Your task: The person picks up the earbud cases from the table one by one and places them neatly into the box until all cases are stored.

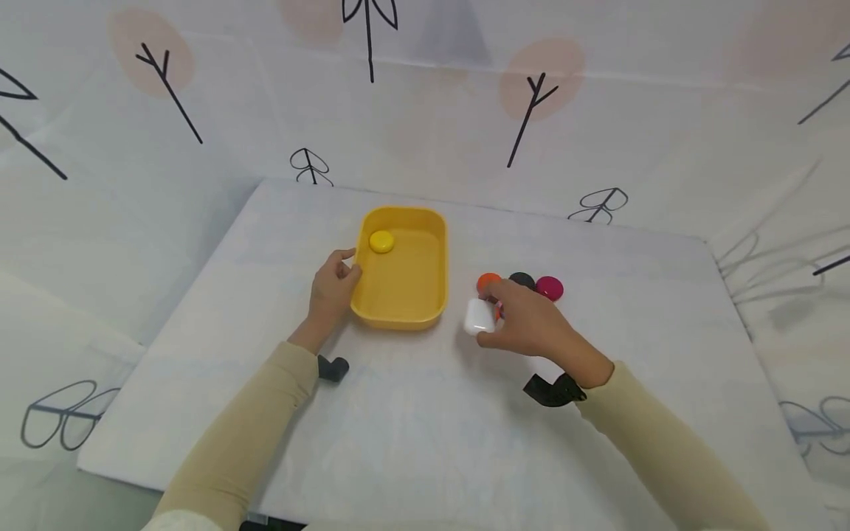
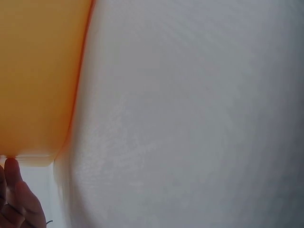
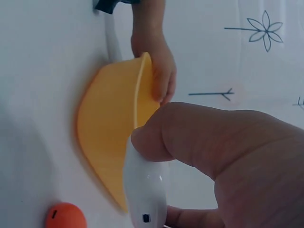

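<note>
My right hand (image 1: 534, 324) holds a small glossy white earbud case (image 1: 479, 317) between thumb and fingers, just right of the yellow tray (image 1: 398, 323). A small dark port shows on the case's end in the right wrist view. My left hand (image 1: 332, 293) grips the tray's left rim with thumb and fingers. Inside the tray, near its far left corner, lies a round yellow piece (image 1: 381, 242). Round orange (image 1: 488, 279), black (image 1: 522, 279) and magenta (image 1: 550, 287) pieces lie on the table by my right hand, which partly covers others.
The white table (image 1: 412, 420) has a far edge close to a patterned fabric backdrop (image 1: 425, 125). Dark straps (image 1: 554, 389) are worn at both wrists. The tray has raised walls and stands left of the coloured pieces.
</note>
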A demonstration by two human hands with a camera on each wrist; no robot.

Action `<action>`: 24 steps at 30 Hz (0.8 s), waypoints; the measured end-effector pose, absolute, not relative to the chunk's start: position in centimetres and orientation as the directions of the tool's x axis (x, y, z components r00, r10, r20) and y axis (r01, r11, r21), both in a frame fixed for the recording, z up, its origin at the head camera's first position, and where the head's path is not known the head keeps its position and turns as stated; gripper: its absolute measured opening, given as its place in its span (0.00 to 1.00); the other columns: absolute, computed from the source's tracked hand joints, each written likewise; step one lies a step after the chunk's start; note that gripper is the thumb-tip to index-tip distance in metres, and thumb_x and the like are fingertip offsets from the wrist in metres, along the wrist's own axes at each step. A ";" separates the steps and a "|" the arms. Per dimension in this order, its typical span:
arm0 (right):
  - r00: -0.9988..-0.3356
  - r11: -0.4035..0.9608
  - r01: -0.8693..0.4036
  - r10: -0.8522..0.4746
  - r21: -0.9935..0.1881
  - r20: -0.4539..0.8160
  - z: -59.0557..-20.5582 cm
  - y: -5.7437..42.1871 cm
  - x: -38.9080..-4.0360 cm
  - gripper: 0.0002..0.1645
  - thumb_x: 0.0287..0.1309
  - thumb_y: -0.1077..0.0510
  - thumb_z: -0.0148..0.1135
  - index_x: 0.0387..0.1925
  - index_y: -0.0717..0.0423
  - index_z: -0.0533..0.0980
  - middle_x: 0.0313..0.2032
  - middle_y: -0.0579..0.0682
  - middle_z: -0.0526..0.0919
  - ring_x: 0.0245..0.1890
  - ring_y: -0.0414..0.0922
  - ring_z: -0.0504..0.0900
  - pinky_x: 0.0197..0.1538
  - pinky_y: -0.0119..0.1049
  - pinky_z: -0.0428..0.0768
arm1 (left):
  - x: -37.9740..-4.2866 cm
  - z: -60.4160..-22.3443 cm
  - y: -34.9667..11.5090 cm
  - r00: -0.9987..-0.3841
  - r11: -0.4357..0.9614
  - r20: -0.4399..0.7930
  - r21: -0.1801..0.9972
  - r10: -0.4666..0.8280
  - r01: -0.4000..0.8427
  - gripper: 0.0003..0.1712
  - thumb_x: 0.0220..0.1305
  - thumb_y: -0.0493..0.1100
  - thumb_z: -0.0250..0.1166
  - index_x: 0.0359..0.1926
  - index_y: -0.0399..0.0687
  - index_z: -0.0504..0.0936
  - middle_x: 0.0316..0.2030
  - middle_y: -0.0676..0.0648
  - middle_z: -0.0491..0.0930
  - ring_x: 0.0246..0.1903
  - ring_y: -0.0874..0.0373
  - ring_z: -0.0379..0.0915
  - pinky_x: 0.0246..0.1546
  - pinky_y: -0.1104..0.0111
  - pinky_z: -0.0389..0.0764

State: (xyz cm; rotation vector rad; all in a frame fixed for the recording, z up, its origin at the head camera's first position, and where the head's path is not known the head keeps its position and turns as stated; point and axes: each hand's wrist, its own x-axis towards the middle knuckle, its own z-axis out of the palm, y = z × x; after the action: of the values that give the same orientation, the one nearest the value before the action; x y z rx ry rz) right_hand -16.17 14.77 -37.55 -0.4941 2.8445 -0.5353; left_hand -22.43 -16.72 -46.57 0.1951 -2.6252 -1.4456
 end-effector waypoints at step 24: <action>-0.913 0.918 -0.237 -0.323 -0.318 -0.250 -41.9 15.5 -15.5 0.34 0.38 0.45 0.76 0.50 0.49 0.75 0.41 0.48 0.77 0.40 0.45 0.75 0.37 0.39 0.79 | -22.6 -46.8 -17.0 -0.983 0.513 0.045 0.857 -0.177 -0.053 0.24 0.65 0.50 0.54 0.62 0.55 0.73 0.29 0.48 0.71 0.27 0.54 0.66 0.28 0.68 0.68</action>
State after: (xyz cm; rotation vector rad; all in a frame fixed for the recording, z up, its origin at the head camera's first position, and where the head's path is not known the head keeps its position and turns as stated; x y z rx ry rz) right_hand -15.50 15.53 -41.87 -0.4154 2.7794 -0.4078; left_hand -22.61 -16.97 -46.77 0.2002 -2.6205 -1.4768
